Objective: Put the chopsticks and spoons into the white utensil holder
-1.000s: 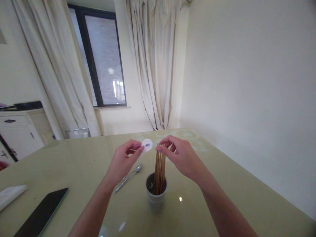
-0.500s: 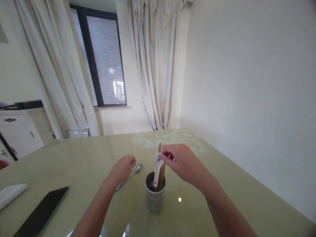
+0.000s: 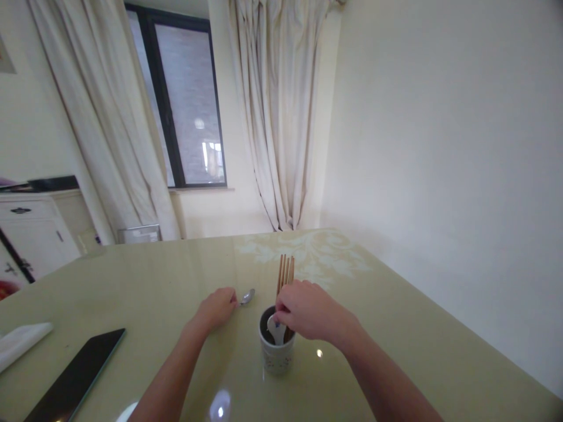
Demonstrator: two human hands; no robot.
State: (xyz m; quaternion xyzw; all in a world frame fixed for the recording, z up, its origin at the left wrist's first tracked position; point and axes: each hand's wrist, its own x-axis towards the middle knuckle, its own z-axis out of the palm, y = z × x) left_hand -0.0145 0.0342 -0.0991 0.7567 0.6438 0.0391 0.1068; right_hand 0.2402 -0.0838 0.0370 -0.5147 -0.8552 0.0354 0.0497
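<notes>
My right hand (image 3: 308, 308) pinches the top of a white ceramic soup spoon (image 3: 277, 331) with a blue mark. The spoon's handle is down inside a pale patterned utensil cup (image 3: 277, 354). Several wooden chopsticks (image 3: 285, 272) stand upright in the same cup, behind my right fingers. To the left, my left hand (image 3: 219, 308) is low over the table, its fingers closed at the neck of a metal spoon (image 3: 248, 297). Only the bowl of that spoon shows; its handle is hidden by my hand.
The glossy pale green table (image 3: 352, 375) carries a dark flat tablet-like object (image 3: 77, 375) at left, with a white object (image 3: 26, 340) beyond it. A white rounded edge (image 3: 126, 411) shows at the bottom. Behind are a wall, curtains (image 3: 281, 117) and a white cabinet (image 3: 35, 234).
My right hand has moved down, lowering the ceramic spoon deeper into the cup. My left hand has come down onto the metal spoon, covering its handle.
</notes>
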